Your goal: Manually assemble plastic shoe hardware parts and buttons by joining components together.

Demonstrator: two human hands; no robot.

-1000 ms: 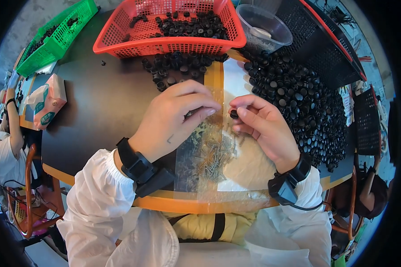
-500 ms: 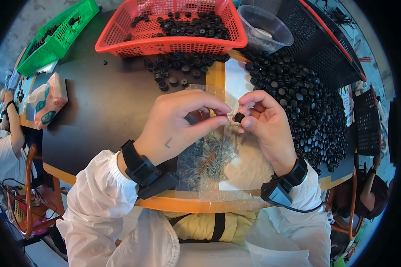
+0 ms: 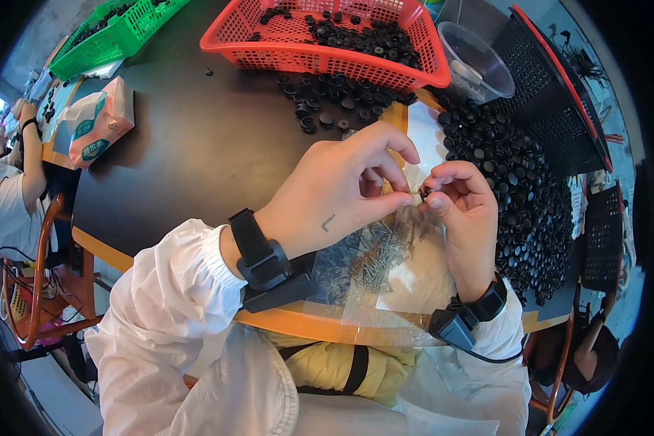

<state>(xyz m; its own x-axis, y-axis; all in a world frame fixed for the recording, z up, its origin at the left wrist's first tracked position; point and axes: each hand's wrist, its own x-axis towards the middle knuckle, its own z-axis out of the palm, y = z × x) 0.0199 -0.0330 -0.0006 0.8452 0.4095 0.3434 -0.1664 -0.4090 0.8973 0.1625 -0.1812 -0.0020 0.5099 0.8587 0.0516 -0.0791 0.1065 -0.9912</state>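
— What are the hands doing from where you stand?

— Both are raised a little over the counter (image 3: 196,145), close together. The right hand (image 3: 465,218) pinches a small black cap (image 3: 424,193) between thumb and forefinger; its fingers (image 3: 450,178) are curled tight around it. The left hand (image 3: 338,196) meets it from the other side, thumb and forefinger closed on what looks like a small metal screw (image 3: 413,195) that touches the cap. It is too small for me to be sure of its shape.

— And under the hands?

— A clear plastic bag (image 3: 370,291) lies flat at the counter's near edge, with a scatter of small metal screws (image 3: 378,251) on it, just below the left hand's knuckles.

— Where do the caps lie?

— A wide heap of black caps (image 3: 516,189) covers the counter to the right of the right hand. More sit loose (image 3: 327,102) in front of the red basket (image 3: 327,51), which itself holds a good many.

— Anything else around?

— A clear plastic cup (image 3: 476,62) stands beside the red basket, a black mesh basket (image 3: 559,102) stands tilted beyond it, a green basket (image 3: 116,33) sits at the far left, and a pack of tissues (image 3: 98,120) lies on the dark top. Both wrists carry black bands with small boxes (image 3: 276,269). Another person's arm (image 3: 33,156) rests at the far left.
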